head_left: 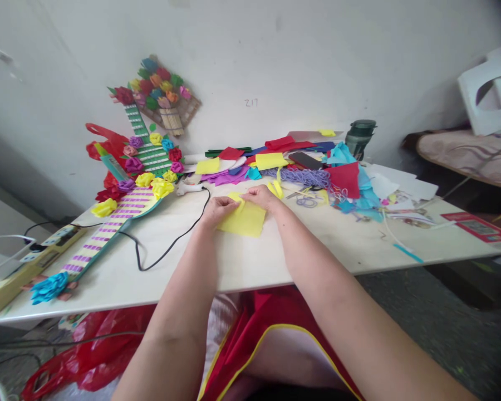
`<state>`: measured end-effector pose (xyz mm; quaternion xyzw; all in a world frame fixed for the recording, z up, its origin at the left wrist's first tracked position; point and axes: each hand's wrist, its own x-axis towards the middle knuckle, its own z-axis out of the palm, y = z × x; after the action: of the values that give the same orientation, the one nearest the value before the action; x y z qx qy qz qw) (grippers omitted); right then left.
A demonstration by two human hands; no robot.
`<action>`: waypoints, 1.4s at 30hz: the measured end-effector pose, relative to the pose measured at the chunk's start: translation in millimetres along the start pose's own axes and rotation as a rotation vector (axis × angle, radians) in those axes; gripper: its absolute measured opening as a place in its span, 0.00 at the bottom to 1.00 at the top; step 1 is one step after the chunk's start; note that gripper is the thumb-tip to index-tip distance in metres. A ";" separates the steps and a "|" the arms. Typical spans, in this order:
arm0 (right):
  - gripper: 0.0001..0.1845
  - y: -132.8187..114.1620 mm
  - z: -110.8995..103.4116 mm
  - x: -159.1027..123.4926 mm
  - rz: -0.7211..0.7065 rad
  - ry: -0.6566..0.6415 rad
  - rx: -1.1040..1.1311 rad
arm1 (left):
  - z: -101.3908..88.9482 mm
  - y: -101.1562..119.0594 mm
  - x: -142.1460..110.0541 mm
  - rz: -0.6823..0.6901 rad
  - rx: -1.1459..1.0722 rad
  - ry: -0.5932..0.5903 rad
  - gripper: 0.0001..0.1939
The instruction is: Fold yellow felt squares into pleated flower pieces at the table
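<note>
A square sheet of yellow crepe paper point(248, 220) is held just above the white table, near the middle of the view. My left hand point(219, 210) pinches its upper left part between thumb and fingers. On the upper right edge, my right hand point(260, 197) has a similar pinch. Between the two hands the sheet's top edge looks bunched or folded. Just beyond my right hand lies a curled yellow strip point(277, 188). Scissors, partly hidden, and loose lilac string point(307, 197) lie to the right of it.
At left stand a long decorated board point(108, 225) with paper flowers and a power strip point(29, 262). A hot glue gun point(190, 187) trails a black cord across the table point(183, 273). Colored paper, lilac yarn point(304, 177), a phone point(305, 161) and a dark bottle point(360, 138) line the back.
</note>
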<state>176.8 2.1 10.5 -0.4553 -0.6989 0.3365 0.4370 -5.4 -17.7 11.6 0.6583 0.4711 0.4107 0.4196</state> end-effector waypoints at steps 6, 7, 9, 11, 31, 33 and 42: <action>0.15 -1.0 -4.7 4.2 -0.070 0.239 0.184 | -1.5 -4.6 5.9 0.031 -0.250 0.110 0.18; 0.14 -0.5 -5.8 5.1 -0.085 0.273 0.194 | -1.1 -5.7 7.5 0.025 -0.290 0.140 0.19; 0.11 0.5 -7.4 6.3 -0.104 0.293 0.188 | 0.3 -7.5 10.3 0.009 -0.352 0.175 0.20; 0.09 1.1 -7.8 6.8 -0.128 0.303 0.147 | 2.2 -8.1 11.6 0.000 -0.399 0.191 0.21; 0.03 -10.4 15.9 7.6 -0.164 0.276 -0.298 | 6.8 -4.2 7.0 -0.021 -0.566 0.099 0.21; 0.03 -12.5 16.9 6.7 -0.126 0.274 -0.288 | 7.0 -4.7 7.8 -0.018 -0.555 0.106 0.21; 0.02 -13.0 22.1 7.4 -0.102 0.308 -0.336 | 6.9 -10.4 11.5 -0.030 -0.522 0.113 0.22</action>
<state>150.5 2.6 15.4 -0.5317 -0.6922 0.1196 0.4731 0.7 -5.6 1.4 0.4968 0.3817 0.5479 0.5543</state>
